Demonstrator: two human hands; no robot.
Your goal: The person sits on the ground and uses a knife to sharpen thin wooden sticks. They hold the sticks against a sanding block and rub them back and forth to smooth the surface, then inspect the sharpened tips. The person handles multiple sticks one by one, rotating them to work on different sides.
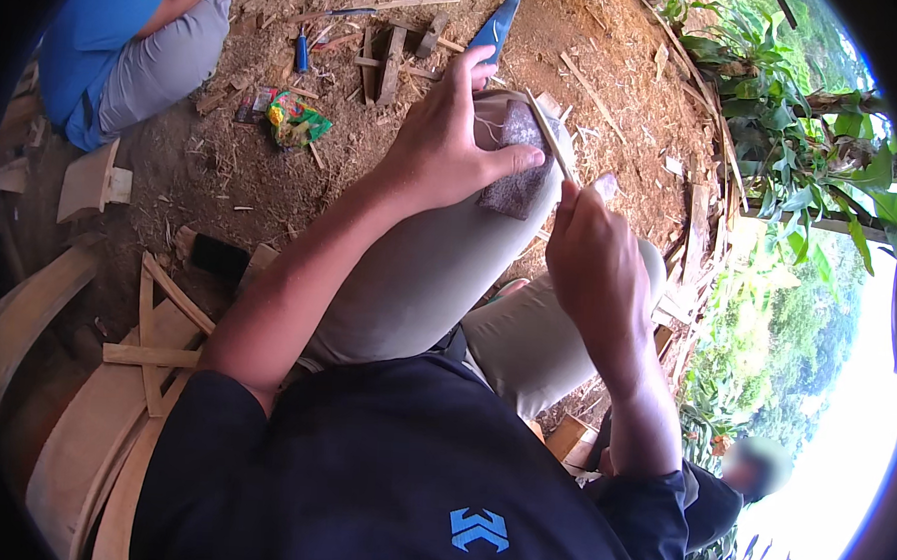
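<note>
**Operator:** While I hold this view, I log the left hand [436, 149] pressed on a dull purplish-grey abrasive pad [518, 173] that lies over the raised knee in pale grey trousers [439, 260]. Its thumb pins the pad's near edge and its fingers curl over the top.

**Inspector:** And the other hand?

**Operator:** The right hand [595, 256] is closed around the lower end of a thin pale wooden sliver [552, 136], which slants up and away from the fist and crosses the pad just beside the left thumb. The two hands sit close together but are not touching.

**Inspector:** Step in hand?

**Operator:** I judge it to be smoothing: the sliver is laid against the pad as if being rubbed along it. A further stroke would call for the left hand to keep the pad flat on the knee and for light pressure from the right, since so slender a strip looks likely to snap or bow.

**Inspector:** Condition of the piece?

**Operator:** Straight, narrow, light-coloured and clean-edged where visible. Its lower end is hidden in the fist, and I cannot tell how smooth the surface is.

**Inspector:** Surroundings?

**Operator:** Beyond the left hand, bare earth strewn with wood shavings [273, 172], a blue-handled tool [497, 27] and a crumpled green wrapper [297, 119]. Curved pale wooden boards [91, 435] lie well to the left of the left forearm. Another person in a blue shirt [88, 44] sits far beyond them.
</note>
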